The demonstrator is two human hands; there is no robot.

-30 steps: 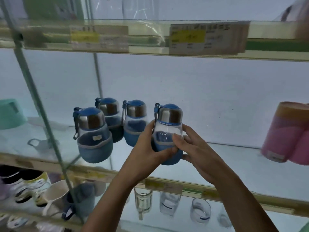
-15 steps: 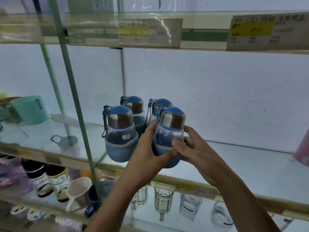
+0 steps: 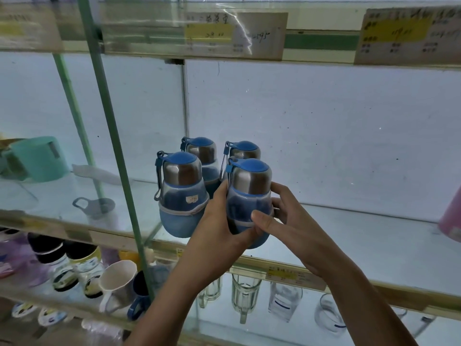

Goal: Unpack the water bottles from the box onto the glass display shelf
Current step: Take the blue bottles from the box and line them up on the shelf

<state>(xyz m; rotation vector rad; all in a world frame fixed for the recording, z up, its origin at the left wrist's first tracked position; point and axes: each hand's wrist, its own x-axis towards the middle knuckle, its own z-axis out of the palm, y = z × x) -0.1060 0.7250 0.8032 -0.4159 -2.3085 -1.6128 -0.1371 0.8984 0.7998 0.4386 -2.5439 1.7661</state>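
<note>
**Fourth bottle drawn into the group, close to the shelf's front edge**

Our fingers (image 3: 265, 219) are clamped on the held bottle (image 3: 250, 186). The left hand (image 3: 217, 231) wraps its left flank, and the right hand (image 3: 296, 228) curls round the right with the thumb across the glass belly. A second ago we held it out to the right of the row. Now it stands in front of the back-right bottle (image 3: 244, 149) and just beside the front-left bottle (image 3: 183, 196), closing a two-by-two group with the back-left bottle (image 3: 201, 149). We judge this placement nearly done. Whether the base touches the glass display shelf (image 3: 361, 236) we cannot tell, since our hands hide it. The box is out of view.

The base lies near the shelf's front rail (image 3: 294, 269), so we should bring it no nearer. Our left hand sits between the two front bottles, with little room to slip out. The green post (image 3: 117, 151) stands left of the group. To the right, open glass runs to the pink cup (image 3: 451, 221). The upper shelf (image 3: 319, 43) is well above the lids.
</note>
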